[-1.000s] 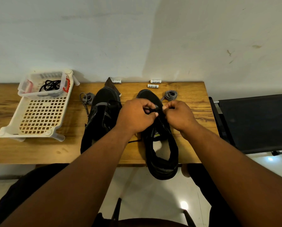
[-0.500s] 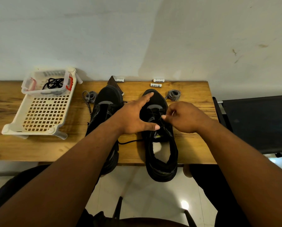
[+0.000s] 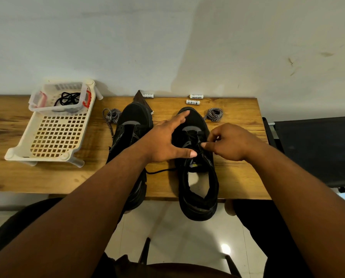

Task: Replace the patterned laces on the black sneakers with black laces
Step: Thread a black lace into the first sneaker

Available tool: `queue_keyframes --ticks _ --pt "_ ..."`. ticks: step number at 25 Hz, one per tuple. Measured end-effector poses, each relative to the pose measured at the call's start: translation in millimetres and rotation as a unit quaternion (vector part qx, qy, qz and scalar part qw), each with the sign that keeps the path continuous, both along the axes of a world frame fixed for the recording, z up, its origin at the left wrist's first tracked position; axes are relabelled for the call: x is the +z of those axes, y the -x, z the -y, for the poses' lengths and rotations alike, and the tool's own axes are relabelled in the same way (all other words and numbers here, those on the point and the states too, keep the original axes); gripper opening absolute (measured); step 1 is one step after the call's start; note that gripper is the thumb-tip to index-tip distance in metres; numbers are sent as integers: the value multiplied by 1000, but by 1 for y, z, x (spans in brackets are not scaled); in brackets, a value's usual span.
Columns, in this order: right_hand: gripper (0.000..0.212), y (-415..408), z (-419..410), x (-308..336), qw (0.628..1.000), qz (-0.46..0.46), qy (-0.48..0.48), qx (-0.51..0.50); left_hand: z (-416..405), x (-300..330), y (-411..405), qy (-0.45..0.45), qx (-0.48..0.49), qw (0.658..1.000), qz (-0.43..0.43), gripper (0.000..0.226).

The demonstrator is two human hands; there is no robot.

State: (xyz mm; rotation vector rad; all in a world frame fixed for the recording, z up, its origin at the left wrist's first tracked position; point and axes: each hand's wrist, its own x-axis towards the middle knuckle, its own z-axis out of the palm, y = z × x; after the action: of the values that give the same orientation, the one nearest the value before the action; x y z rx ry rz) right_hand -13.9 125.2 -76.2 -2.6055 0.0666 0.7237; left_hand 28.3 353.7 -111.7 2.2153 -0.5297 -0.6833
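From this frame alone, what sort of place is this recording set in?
Probably a room at home, used as a makeshift work spot: a wooden table against a plain painted wall, a black chair beside it, tiled floor below.

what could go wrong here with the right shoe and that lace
1. The right sneaker has its heel hanging past the table edge; a hard tug by the right hand, whose grip pinches the black lace, might tip it off, though the flat left hand steadies it.
2. The loose lace end lies under the left forearm and could snag.
3. The batteries behind the toe could roll if the shoe gets pushed back.
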Motion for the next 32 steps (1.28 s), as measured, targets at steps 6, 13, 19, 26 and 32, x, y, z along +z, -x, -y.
queue_keyframes --ticks 6,13,19,26,32 --pt "31 3 -1 34 845 178 -455 -217 3 -3 5 1 3 1000 0 115" --pt "36 1 -3 12 985 97 -125 -68 4 -1 5 -1 1 1000 6 115" --pt "31 -1 20 35 891 291 -258 -236 4 2 7 2 -2 1000 0 114" --pt "65 2 13 17 934 329 -36 -135 13 20 9 54 42 994 89 70" --pt "92 9 -12 18 914 243 -319 -65 38 38 12 222 87 970 55 26"
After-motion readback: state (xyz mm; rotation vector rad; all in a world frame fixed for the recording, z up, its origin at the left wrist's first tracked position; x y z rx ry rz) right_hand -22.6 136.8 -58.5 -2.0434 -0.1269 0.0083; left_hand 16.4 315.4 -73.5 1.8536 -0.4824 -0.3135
